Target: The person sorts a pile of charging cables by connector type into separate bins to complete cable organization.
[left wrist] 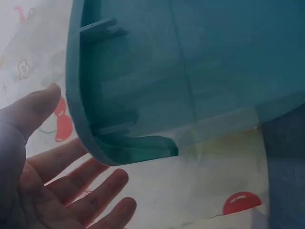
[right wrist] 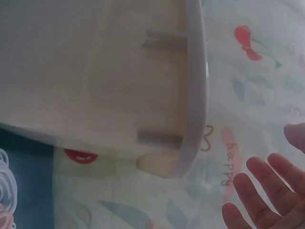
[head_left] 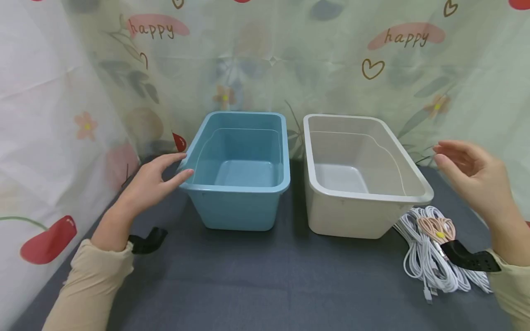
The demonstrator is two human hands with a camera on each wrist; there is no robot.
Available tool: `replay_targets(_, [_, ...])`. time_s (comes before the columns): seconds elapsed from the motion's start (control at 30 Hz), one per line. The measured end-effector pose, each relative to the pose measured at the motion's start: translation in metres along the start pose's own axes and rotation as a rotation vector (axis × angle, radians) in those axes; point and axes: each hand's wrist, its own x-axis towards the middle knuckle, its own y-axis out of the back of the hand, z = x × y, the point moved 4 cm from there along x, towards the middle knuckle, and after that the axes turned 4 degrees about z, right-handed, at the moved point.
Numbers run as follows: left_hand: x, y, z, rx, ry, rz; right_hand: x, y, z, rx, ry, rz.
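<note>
Now your left hand (head_left: pixel 151 184) is open, fingertips at the rim of the blue bin (head_left: pixel 240 170): glossy plastic, rounded lip, standing on the bench (head_left: pixel 248 285). Your right hand (head_left: pixel 476 177), open too, hovers beside the white bin (head_left: pixel 360 177).

two bins (head_left: pixel 240 193) (head_left: pixel 352 207) sit side by side on the table (head_left: pixel 265 276), cables (head_left: pixel 430 257) before the right one.

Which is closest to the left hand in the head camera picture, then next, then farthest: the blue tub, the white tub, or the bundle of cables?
Counting from the left hand:
1. Blue tub, right beside its fingertips, left of centre.
2. White tub, next to the blue tub, right of centre.
3. Bundle of cables, far right, in front of the white tub's corner.
</note>
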Motion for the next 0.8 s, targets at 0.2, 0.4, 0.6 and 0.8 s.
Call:
replay_targets(0.2, [-0.005, -0.006, -0.007, -0.055, -0.017, 0.084, -0.012, 0.009, 0.017, 0.026, -0.029, 0.061])
replay_targets(0.4, [-0.009, -0.011, -0.013, -0.109, -0.008, 0.171, -0.025, 0.016, 0.036, -0.068, -0.105, 0.086])
replay_targets(0.6, [-0.013, -0.017, -0.022, -0.166, 0.044, 0.227, -0.040, 0.017, 0.054, -0.138, -0.209, 0.080])
replay_targets(0.8, [-0.014, -0.021, -0.025, -0.187, 0.091, 0.253, -0.052, 0.019, 0.071, -0.105, -0.288, 0.056])
